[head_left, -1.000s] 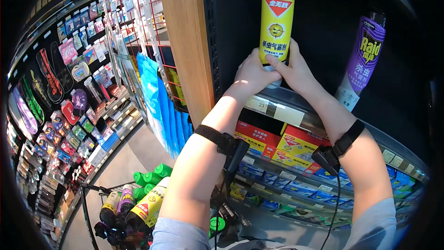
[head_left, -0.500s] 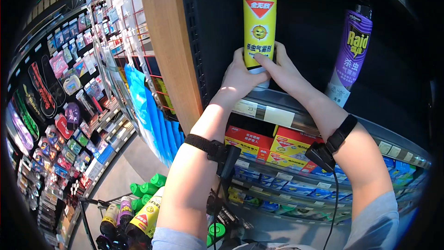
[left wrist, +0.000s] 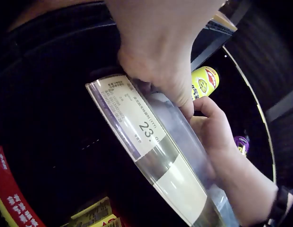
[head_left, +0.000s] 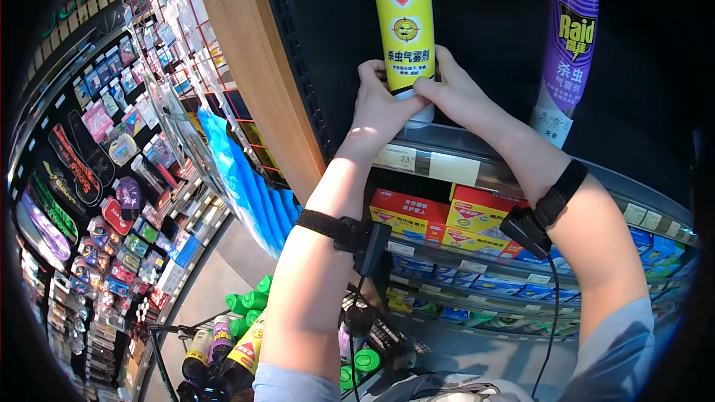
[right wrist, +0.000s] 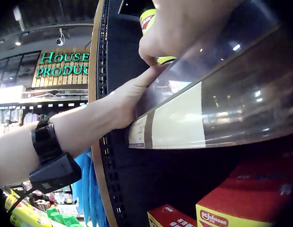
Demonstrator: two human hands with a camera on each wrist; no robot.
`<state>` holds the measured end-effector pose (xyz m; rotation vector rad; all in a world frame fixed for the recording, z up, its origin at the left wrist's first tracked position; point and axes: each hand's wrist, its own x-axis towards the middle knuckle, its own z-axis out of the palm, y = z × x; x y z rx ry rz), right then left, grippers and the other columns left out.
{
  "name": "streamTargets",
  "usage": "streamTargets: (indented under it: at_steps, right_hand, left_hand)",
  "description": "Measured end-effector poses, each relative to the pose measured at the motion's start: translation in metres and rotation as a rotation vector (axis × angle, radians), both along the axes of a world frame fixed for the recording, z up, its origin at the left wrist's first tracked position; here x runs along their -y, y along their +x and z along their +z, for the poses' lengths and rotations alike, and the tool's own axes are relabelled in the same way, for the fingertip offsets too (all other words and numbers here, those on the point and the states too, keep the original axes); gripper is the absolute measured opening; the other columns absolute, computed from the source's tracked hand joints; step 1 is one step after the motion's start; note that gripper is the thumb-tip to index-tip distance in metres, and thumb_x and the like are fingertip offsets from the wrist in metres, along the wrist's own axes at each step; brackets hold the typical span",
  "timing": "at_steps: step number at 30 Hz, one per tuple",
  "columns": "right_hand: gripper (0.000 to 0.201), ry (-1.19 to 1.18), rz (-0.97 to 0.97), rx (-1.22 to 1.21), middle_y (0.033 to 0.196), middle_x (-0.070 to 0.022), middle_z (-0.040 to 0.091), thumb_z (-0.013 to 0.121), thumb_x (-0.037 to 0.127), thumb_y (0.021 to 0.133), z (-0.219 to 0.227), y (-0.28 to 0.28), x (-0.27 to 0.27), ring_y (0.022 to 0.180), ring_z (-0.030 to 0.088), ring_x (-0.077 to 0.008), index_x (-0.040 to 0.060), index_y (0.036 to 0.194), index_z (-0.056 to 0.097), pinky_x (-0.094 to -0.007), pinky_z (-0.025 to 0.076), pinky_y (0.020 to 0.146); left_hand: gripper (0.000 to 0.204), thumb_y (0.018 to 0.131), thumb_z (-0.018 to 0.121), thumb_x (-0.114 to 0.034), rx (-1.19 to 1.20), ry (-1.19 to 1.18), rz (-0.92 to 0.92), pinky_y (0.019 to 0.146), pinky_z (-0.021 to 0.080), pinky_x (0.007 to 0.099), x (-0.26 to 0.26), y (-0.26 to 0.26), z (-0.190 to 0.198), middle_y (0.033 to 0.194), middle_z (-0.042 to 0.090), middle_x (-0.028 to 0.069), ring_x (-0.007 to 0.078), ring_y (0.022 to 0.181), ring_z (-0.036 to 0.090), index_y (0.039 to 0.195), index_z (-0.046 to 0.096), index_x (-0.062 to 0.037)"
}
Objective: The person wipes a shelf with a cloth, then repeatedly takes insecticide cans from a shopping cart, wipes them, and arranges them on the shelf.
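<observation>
Both my hands grip a yellow insecticide spray can (head_left: 404,22) low down, one from each side, at the front of the upper shelf. My left hand (head_left: 378,108) has its fingers round the can's left side. From the right, my right hand (head_left: 458,97) holds it, with the thumb across the front by the dark band at the bottom of the label. The can stands upright, and its top is cut off by the head view's edge. Further right on the same shelf stands a purple Raid spray can (head_left: 570,59). Both hands hide part of the yellow can (left wrist: 205,82) in the left wrist view.
A clear shelf lip with a price tag (head_left: 395,158) runs below the hands. Red and yellow boxes (head_left: 410,214) sit on the shelf beneath. A wooden post (head_left: 253,59) and blue hanging packs (head_left: 238,186) are at left. Several cans lie in a cart (head_left: 153,339) below.
The head view has shifted, so the yellow can appears further left and higher. My right thumb has slid down from the label lettering to the can's lower band. Both hands keep their grip.
</observation>
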<state>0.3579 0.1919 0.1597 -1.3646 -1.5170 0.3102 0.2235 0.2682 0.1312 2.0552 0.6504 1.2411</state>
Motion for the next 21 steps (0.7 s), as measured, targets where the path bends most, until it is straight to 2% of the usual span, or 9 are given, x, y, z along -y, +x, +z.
streamTargets:
  at_steps: [1, 2, 9, 12, 15, 16, 17, 18, 21]
  right_hand:
    - [0.074, 0.002, -0.012, 0.012, 0.121, -0.0240, 0.057, 0.063, 0.024, 0.081, 0.000, 0.000, 0.000, 0.111, 0.060, -0.0288, -0.0072, 0.139, 0.029, -0.0351, 0.048, 0.095]
    - [0.077, -0.016, -0.001, -0.020, 0.122, -0.0243, 0.056, 0.065, 0.025, 0.079, 0.001, -0.001, 0.001, 0.112, 0.060, -0.0290, -0.0074, 0.139, 0.029, -0.0348, 0.047, 0.095]
    - [0.080, 0.039, -0.023, 0.043, 0.119, -0.0237, 0.057, 0.072, 0.032, 0.075, -0.001, 0.002, -0.004, 0.113, 0.059, -0.0301, -0.0093, 0.134, 0.036, -0.0355, 0.047, 0.095]
    - [0.084, -0.026, -0.161, 0.137, 0.116, -0.0241, 0.058, 0.075, 0.041, 0.075, -0.005, 0.012, -0.011, 0.109, 0.061, -0.0306, -0.0123, 0.129, 0.039, -0.0352, 0.047, 0.095]
    - [0.092, -0.007, -0.105, 0.063, 0.118, -0.0265, 0.057, 0.072, 0.052, 0.076, -0.004, 0.007, -0.008, 0.108, 0.062, -0.0313, -0.0141, 0.129, 0.037, -0.0346, 0.047, 0.094]
    - [0.088, -0.075, -0.086, -0.034, 0.121, -0.0253, 0.055, 0.065, 0.055, 0.082, 0.000, 0.003, -0.004, 0.113, 0.058, -0.0294, -0.0118, 0.130, 0.036, -0.0352, 0.045, 0.097]
    - [0.084, -0.142, -0.065, -0.132, 0.124, -0.0241, 0.054, 0.059, 0.058, 0.087, 0.004, -0.001, 0.000, 0.118, 0.055, -0.0274, -0.0095, 0.131, 0.036, -0.0358, 0.043, 0.100]
    - [0.086, -0.154, -0.075, -0.100, 0.127, -0.0245, 0.052, 0.048, 0.062, 0.089, 0.006, -0.002, 0.005, 0.121, 0.053, -0.0283, -0.0089, 0.136, 0.033, -0.0371, 0.040, 0.102]
    - [0.089, -0.049, -0.043, -0.098, 0.124, -0.0272, 0.056, 0.050, 0.057, 0.088, 0.001, 0.004, 0.000, 0.113, 0.060, -0.0316, -0.0108, 0.140, 0.026, -0.0367, 0.047, 0.096]
  left_hand:
    - [0.083, 0.070, 0.084, -0.026, 0.009, 0.007, 0.008, 0.095, 0.048, 0.0357, 0.000, 0.001, 0.000, 0.118, 0.053, 0.0196, 0.0255, 0.112, 0.056, 0.129, 0.033, 0.0024]
    - [0.085, 0.064, 0.088, -0.029, 0.030, -0.027, 0.001, 0.097, 0.047, 0.0378, -0.001, 0.002, 0.001, 0.117, 0.051, 0.0195, 0.0294, 0.113, 0.056, 0.122, 0.034, 0.0005]
    - [0.082, 0.063, 0.088, -0.028, 0.002, 0.038, 0.038, 0.092, 0.049, 0.0357, -0.004, 0.002, -0.001, 0.109, 0.051, 0.0162, 0.0257, 0.103, 0.057, 0.119, 0.034, -0.0005]
    - [0.080, 0.065, 0.087, -0.029, 0.020, 0.020, -0.002, 0.087, 0.051, 0.0334, -0.004, 0.001, -0.002, 0.107, 0.052, 0.0158, 0.0234, 0.099, 0.058, 0.118, 0.034, -0.0001]
    - [0.077, 0.068, 0.085, -0.029, 0.030, -0.019, -0.039, 0.087, 0.051, 0.0333, -0.005, 0.002, -0.002, 0.105, 0.052, 0.0154, 0.0233, 0.098, 0.058, 0.118, 0.035, 0.0004]
    - [0.071, 0.074, 0.081, -0.028, 0.017, -0.007, -0.038, 0.089, 0.051, 0.0333, -0.002, 0.001, -0.001, 0.108, 0.054, 0.0161, 0.0228, 0.100, 0.059, 0.121, 0.037, 0.0017]
    - [0.071, 0.074, 0.081, -0.028, 0.014, -0.006, -0.044, 0.089, 0.051, 0.0333, -0.003, 0.002, -0.001, 0.108, 0.054, 0.0161, 0.0228, 0.100, 0.059, 0.121, 0.037, 0.0017]
    - [0.068, 0.077, 0.079, -0.026, 0.058, -0.041, -0.100, 0.090, 0.051, 0.0332, -0.004, 0.002, -0.003, 0.110, 0.055, 0.0166, 0.0224, 0.101, 0.059, 0.123, 0.038, 0.0024]
    - [0.063, 0.085, 0.072, -0.021, 0.100, -0.108, -0.208, 0.092, 0.050, 0.0334, -0.012, 0.000, -0.005, 0.117, 0.056, 0.0186, 0.0218, 0.106, 0.060, 0.131, 0.036, 0.0037]
